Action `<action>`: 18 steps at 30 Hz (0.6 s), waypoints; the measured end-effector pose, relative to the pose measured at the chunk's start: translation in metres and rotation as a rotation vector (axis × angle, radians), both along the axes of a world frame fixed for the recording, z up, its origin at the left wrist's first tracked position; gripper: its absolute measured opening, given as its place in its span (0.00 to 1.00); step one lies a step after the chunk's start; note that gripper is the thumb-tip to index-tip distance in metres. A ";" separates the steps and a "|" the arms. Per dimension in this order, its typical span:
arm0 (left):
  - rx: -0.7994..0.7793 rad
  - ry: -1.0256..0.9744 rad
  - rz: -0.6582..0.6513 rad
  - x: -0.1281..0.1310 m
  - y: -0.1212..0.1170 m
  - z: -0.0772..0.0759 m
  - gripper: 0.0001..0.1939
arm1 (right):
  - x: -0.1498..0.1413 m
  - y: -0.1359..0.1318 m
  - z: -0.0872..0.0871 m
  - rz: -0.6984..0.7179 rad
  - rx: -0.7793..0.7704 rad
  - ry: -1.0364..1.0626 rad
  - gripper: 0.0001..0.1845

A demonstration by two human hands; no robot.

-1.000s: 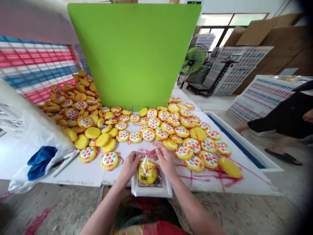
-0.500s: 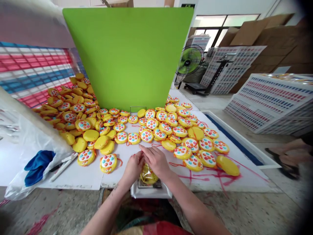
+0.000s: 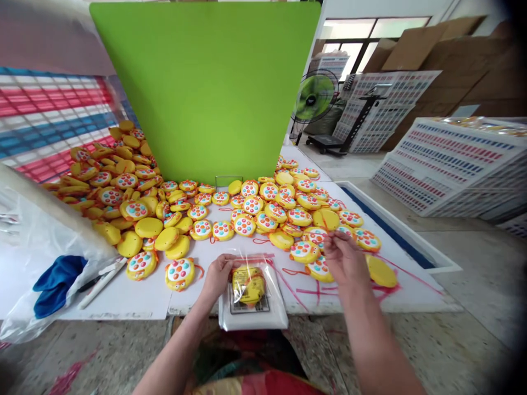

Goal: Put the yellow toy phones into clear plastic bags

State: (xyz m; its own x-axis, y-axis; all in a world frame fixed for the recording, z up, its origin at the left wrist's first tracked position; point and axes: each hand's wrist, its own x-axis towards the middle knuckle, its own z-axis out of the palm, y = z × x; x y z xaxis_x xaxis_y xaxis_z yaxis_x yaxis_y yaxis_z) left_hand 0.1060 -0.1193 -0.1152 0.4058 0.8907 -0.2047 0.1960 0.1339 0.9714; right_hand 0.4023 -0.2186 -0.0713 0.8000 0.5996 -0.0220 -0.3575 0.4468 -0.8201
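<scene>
Over white tabletop [image 3: 197,303], left fingers [image 3: 224,263] pinch a bag [image 3: 267,278], label [image 3: 242,282] illegible; right fingers [image 3: 334,242] curl, grip unclear.

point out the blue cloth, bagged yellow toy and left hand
Blue cloth [image 3: 57,282], head view: middle of its folds.
Bagged yellow toy [image 3: 250,289], head view: its yellow side.
Left hand [image 3: 218,276], head view: back of the hand.
</scene>
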 end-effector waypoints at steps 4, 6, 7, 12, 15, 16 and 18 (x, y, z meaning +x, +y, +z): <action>-0.061 -0.082 -0.023 -0.001 0.003 -0.006 0.14 | 0.012 -0.058 -0.017 0.304 -0.259 -0.244 0.05; -0.104 -0.116 -0.047 -0.001 0.003 -0.003 0.15 | 0.007 -0.079 -0.022 0.643 -0.569 -0.466 0.04; -0.126 -0.124 -0.061 -0.002 0.003 -0.001 0.17 | 0.004 -0.085 -0.021 0.779 -0.714 -0.550 0.06; -0.147 -0.132 -0.087 -0.003 0.001 0.006 0.19 | -0.010 -0.076 0.006 0.956 -0.733 -0.607 0.20; -0.117 -0.101 -0.063 -0.004 0.000 0.006 0.19 | -0.027 -0.039 0.016 0.874 -0.571 -0.675 0.19; -0.119 -0.098 -0.059 -0.004 0.000 0.005 0.19 | -0.036 -0.024 0.014 0.814 -0.570 -0.730 0.18; -0.131 -0.102 -0.058 -0.004 -0.001 0.006 0.20 | -0.057 0.006 0.003 0.727 -0.577 -0.813 0.15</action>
